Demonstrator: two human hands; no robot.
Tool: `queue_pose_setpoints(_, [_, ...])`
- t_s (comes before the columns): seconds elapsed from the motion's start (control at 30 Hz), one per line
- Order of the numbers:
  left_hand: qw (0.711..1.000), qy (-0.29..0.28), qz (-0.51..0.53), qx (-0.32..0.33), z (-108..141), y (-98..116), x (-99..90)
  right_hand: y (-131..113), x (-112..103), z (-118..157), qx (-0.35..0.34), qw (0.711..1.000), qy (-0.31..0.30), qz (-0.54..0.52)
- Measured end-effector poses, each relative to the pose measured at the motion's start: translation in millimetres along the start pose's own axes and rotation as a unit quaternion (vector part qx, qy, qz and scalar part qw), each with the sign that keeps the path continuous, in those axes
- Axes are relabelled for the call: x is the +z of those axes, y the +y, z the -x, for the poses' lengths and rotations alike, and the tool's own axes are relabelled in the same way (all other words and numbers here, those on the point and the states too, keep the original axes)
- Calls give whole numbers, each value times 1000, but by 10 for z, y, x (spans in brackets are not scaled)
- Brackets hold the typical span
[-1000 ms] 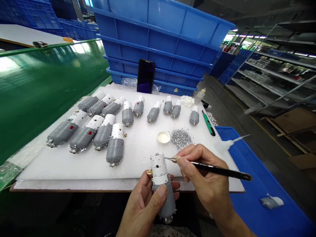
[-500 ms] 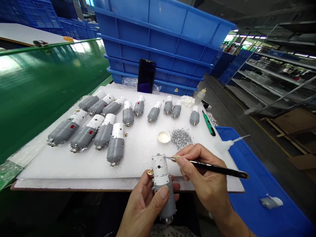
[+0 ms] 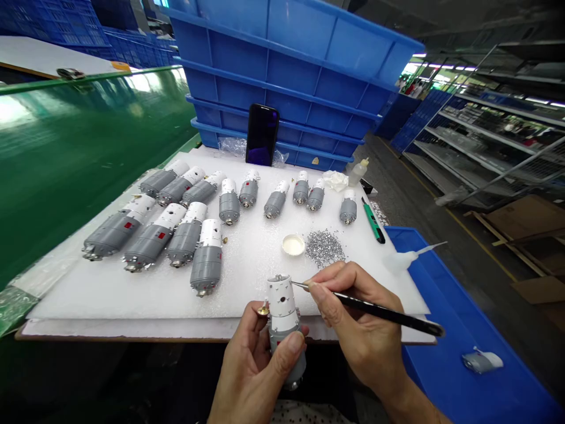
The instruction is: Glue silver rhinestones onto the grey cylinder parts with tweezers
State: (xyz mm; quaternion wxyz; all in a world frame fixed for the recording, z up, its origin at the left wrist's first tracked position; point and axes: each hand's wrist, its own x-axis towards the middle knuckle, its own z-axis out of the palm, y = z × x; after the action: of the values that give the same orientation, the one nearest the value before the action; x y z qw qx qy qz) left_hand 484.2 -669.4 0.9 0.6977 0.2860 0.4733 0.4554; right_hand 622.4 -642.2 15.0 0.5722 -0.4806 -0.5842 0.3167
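Note:
My left hand (image 3: pixel 260 359) is closed around the grey lower body of a small model spacecraft (image 3: pixel 282 321), thumb across its front. The model stands nearly upright, its white end on top. A small gold dish-shaped part (image 3: pixel 263 310) sticks out at its left side, by my fingers. In my right hand (image 3: pixel 359 318) are black tweezers (image 3: pixel 388 313), pinched near their thin metal tip. That tip meets the right side of the model's white upper rim; whether it grips a tiny piece I cannot make out. Beyond the hands lie a shallow cream-filled dish (image 3: pixel 293 245) and a pile of tiny silver pieces (image 3: pixel 324 247).
Several similar models (image 3: pixel 206 259) lie or stand on the white foam sheet (image 3: pixel 251 265). A phone (image 3: pixel 262 134) leans against stacked blue crates (image 3: pixel 286 76). At right are a green cutter (image 3: pixel 374 220), a dropper bottle (image 3: pixel 404 259) and a blue bin (image 3: pixel 485 318) holding another model.
The held model has moved slightly left and up, and its top opening shows more. My right hand has followed a little leftward, keeping the tweezers at the rim.

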Motion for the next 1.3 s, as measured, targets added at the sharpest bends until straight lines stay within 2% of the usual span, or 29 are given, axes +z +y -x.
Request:
queue_pose_setpoints(0.27, [1000, -2, -9, 4, -7, -17, 7, 27, 7, 15, 10, 1000, 1, -17])
queue_pose_setpoints(0.4, [1000, 23, -1, -15, 6, -25, 44, 9, -38, -4, 35, 999, -10, -23])
queue_pose_setpoints(0.53, [996, 50, 46, -52, 20, -25, -3, 113, -262, -28, 56, 997, 3, -51])
queue_pose_setpoints(0.63, [994, 36, 75, -72, 2, -22, -70, 284, -490, -14, 52, 998, 19, 26])
queue_pose_setpoints(0.77, [996, 47, 54, -48, -52, -38, -66, 489, -650, 54, 57, 990, 10, 126])
queue_pose_setpoints(1.07, [996, 63, 38, -45, -85, -49, 34, 611, -577, 71, 48, 981, -3, 186])
queue_pose_setpoints(1.3, [998, 46, 2, -53, -77, -22, 52, 606, -570, 71, 22, 978, -1, 206])
